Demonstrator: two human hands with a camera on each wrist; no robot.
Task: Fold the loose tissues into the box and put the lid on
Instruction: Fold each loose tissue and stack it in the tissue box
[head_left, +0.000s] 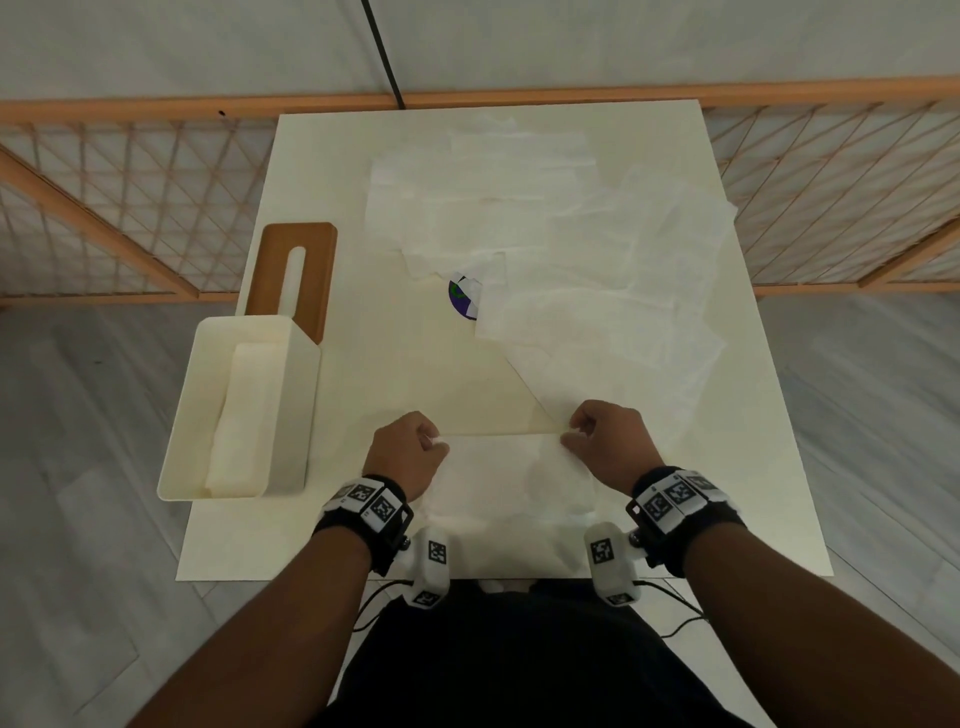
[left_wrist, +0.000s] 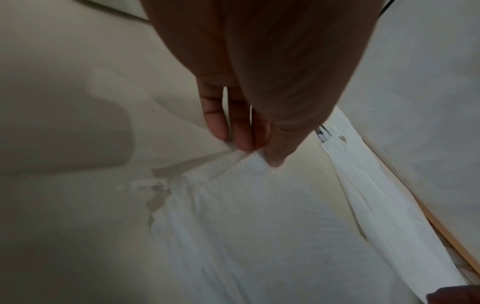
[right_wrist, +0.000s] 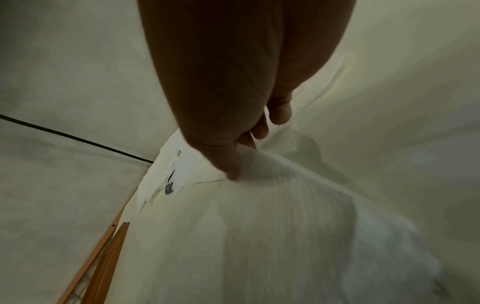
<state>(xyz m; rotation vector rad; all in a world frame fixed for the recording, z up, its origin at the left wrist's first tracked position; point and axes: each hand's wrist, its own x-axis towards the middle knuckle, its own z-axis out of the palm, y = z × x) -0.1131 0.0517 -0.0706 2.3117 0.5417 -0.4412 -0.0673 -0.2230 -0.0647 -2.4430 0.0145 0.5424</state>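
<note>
Two hands pinch one tissue (head_left: 506, 478) by its far corners: our left hand (head_left: 408, 452) and our right hand (head_left: 608, 441). It lies flat between them. It is thin, soft and could rip, so we should hold the corners gently. Left of our left hand sits the open box (head_left: 208, 415).

Black wristbands (head_left: 363, 525) carry white marker-printed camera blocks (head_left: 434, 564) with cables.

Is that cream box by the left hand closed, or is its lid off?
Off. The box stands open-topped with folded tissues showing inside; the wooden lid lies flat on the table behind it.
</note>
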